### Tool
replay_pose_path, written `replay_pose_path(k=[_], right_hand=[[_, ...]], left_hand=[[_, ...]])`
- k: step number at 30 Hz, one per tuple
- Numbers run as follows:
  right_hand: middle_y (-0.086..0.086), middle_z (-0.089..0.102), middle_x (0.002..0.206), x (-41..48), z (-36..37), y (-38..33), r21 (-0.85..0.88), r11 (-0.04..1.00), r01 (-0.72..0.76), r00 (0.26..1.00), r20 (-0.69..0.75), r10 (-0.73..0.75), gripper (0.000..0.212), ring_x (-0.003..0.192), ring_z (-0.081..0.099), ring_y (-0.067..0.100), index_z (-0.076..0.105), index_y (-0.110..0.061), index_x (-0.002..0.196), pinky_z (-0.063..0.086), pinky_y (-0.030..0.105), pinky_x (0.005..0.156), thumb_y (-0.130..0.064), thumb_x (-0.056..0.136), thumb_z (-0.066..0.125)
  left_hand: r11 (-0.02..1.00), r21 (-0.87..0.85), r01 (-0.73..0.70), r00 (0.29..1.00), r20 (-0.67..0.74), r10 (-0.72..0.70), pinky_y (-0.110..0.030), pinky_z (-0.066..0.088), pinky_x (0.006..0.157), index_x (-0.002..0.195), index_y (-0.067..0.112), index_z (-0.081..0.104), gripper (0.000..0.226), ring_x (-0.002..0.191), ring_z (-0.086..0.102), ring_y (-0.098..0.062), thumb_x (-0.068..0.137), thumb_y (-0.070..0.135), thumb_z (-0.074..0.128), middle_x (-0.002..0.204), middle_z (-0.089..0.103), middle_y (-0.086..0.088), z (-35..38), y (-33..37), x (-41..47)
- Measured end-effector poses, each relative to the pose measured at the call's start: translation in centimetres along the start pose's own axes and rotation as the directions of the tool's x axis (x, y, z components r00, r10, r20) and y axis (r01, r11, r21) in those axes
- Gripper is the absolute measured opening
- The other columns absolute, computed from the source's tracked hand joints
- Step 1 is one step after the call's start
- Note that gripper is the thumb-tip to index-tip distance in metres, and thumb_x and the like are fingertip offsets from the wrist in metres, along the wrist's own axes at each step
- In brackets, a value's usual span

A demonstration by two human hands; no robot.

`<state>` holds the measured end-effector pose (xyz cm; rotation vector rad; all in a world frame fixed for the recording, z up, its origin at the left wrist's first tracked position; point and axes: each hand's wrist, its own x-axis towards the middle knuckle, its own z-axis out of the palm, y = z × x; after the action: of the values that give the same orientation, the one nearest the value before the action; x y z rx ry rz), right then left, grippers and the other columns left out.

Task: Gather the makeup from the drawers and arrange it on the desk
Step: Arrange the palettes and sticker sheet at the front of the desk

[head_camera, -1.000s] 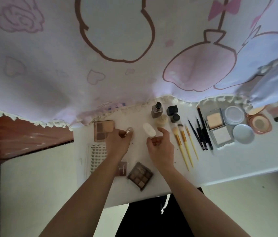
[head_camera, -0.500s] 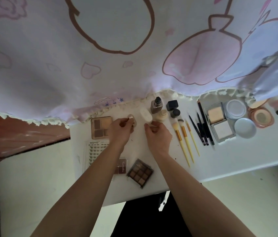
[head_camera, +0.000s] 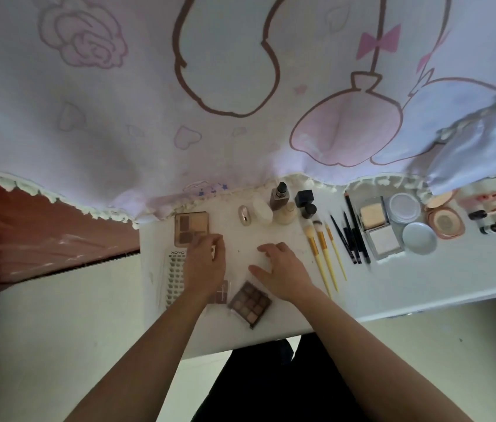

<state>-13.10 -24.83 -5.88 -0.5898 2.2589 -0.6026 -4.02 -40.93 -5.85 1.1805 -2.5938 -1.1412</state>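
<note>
Head view: half a second ago the left hand (head_camera: pixel 205 263) carried the small metallic case (head_camera: pixel 244 215) and the right hand (head_camera: pixel 280 269) the white oval case (head_camera: pixel 262 211). Both cases now stand at upper centre beside the bottles (head_camera: pixel 279 197), so two more pieces look arranged. Left fingers curl at the tan palette (head_camera: pixel 191 228); whether they grip, I cannot tell. The right hand lies slack and empty. White desk (head_camera: pixel 423 278), cartoon-print curtain (head_camera: pixel 240 86) above, pale floor (head_camera: pixel 57 330) below.

A person's left hand (head_camera: pixel 205 263) curls its fingers at the near edge of a beige eyeshadow palette (head_camera: pixel 191 228) on the white desk (head_camera: pixel 423 275); whether it grips is unclear. The right hand (head_camera: pixel 280 269) is spread palm down mid-desk, and a nine-pan palette (head_camera: pixel 250 303) lies near the front edge.
</note>
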Motion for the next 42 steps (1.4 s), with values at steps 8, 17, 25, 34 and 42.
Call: replay_pose_path(k=[8, 17, 25, 34, 42], right_hand=[[0.004, 0.037, 0.132, -4.9, 3.3, -0.2, -0.374, 0.918, 0.132, 0.989, 0.108, -0.098, 0.108, 0.120, 0.040, 0.027, 0.027, -0.023, 0.148, 0.041, 0.040, 0.098, -0.078, 0.063, 0.064], [0.003, 0.044, 0.129, -4.7, 4.1, 0.6, -0.286, 0.949, 0.131, 0.991, 0.051, -0.121, 0.080, 0.119, 0.042, 0.024, 0.040, -0.021, 0.140, 0.044, 0.033, 0.097, -0.050, 0.073, 0.072], [-0.008, 0.051, 0.119, -4.3, 0.4, -0.1, 0.011, 0.999, 0.052, 0.995, -0.091, -0.051, 0.081, 0.111, 0.053, 0.014, 0.046, -0.028, 0.137, 0.048, 0.033, 0.095, -0.062, 0.069, 0.076], [-0.020, 0.061, 0.119, -6.1, -2.7, -1.6, 0.280, 0.934, 0.223, 0.969, -0.168, -0.181, 0.086, 0.111, 0.055, -0.005, 0.049, -0.033, 0.130, 0.049, 0.017, 0.086, -0.046, 0.057, 0.092], [-0.025, 0.049, 0.127, -7.1, -5.6, -4.3, 0.167, 0.906, 0.389, 0.920, -0.120, -0.373, 0.089, 0.121, 0.043, 0.001, 0.050, -0.047, 0.132, 0.043, 0.026, 0.100, -0.057, 0.053, 0.090]], left_hand=[[0.961, 0.242, -0.134, 0.988, 0.107, 0.111, -0.042, 0.049, 0.095, 0.112, 0.010, 0.070, 0.034, 0.111, 0.057, -0.030, 0.086, 0.012, 0.049, 0.122, 0.063, -0.007, -1.1, -4.8, -7.1], [0.910, 0.379, -0.169, 0.963, 0.261, 0.070, -0.045, 0.029, 0.115, 0.146, 0.017, 0.044, 0.059, 0.145, 0.028, -0.022, 0.090, 0.003, 0.045, 0.161, 0.026, 0.003, -1.8, -5.4, -8.3], [0.974, 0.223, -0.048, 0.985, 0.170, 0.009, -0.041, 0.030, 0.114, 0.137, 0.015, 0.055, 0.040, 0.142, 0.032, -0.025, 0.099, 0.014, 0.047, 0.156, 0.036, -0.004, -2.2, -3.9, -8.2], [0.710, -0.541, 0.450, 0.875, 0.427, -0.229, -0.040, 0.050, 0.092, 0.109, 0.022, 0.072, 0.036, 0.104, 0.065, -0.018, 0.093, 0.051, 0.057, 0.106, 0.074, 0.007, -6.5, 4.6, -7.5], [0.576, -0.669, 0.469, 0.804, 0.593, 0.035, -0.045, 0.037, 0.089, 0.116, 0.014, 0.072, 0.048, 0.101, 0.058, -0.030, 0.086, 0.051, 0.064, 0.114, 0.069, -0.016, -8.8, 6.7, -6.8]])
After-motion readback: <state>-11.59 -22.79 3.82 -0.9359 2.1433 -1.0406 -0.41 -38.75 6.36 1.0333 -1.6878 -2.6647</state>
